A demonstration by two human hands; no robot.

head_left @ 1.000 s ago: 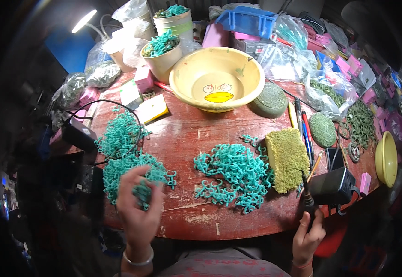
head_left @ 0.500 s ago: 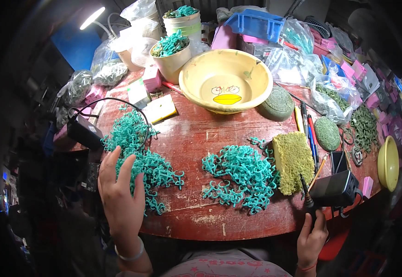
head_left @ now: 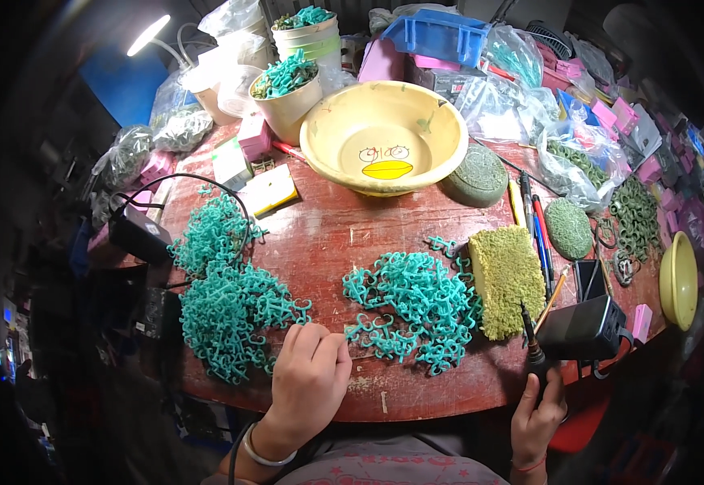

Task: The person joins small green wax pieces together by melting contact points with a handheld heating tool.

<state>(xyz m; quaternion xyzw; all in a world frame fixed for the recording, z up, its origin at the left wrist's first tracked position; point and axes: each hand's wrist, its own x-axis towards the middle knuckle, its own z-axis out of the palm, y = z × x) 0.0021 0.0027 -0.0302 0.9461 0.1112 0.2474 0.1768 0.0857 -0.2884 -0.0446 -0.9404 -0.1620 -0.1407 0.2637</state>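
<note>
My left hand (head_left: pixel 310 380), a bangle on its wrist, is closed with curled fingers over the table's near side. It sits between a left pile of small teal hook-shaped pieces (head_left: pixel 226 323) and a right pile of similar teal pieces (head_left: pixel 416 303). Whatever its fingertips pinch, if anything, is hidden. In my right hand (head_left: pixel 539 412) is the dark handle of a soldering iron (head_left: pixel 533 352), held pointing up and away. The iron's thin tip overlaps the near right corner of a rough yellow-green sponge-like block (head_left: pixel 507 283).
A big yellow basin (head_left: pixel 384 137) stands at the back centre, beside tubs of teal pieces (head_left: pixel 287 85). A green round stone-like block (head_left: pixel 475 176), pens (head_left: pixel 539 234) and a black box (head_left: pixel 582 329) lie rightward. A black cable (head_left: pixel 235 198) crosses the left pile.
My left hand has moved right from beside the left pile to the gap between the piles, and its spread fingers have closed. My right hand still holds the soldering iron. The view has shifted slightly.
</note>
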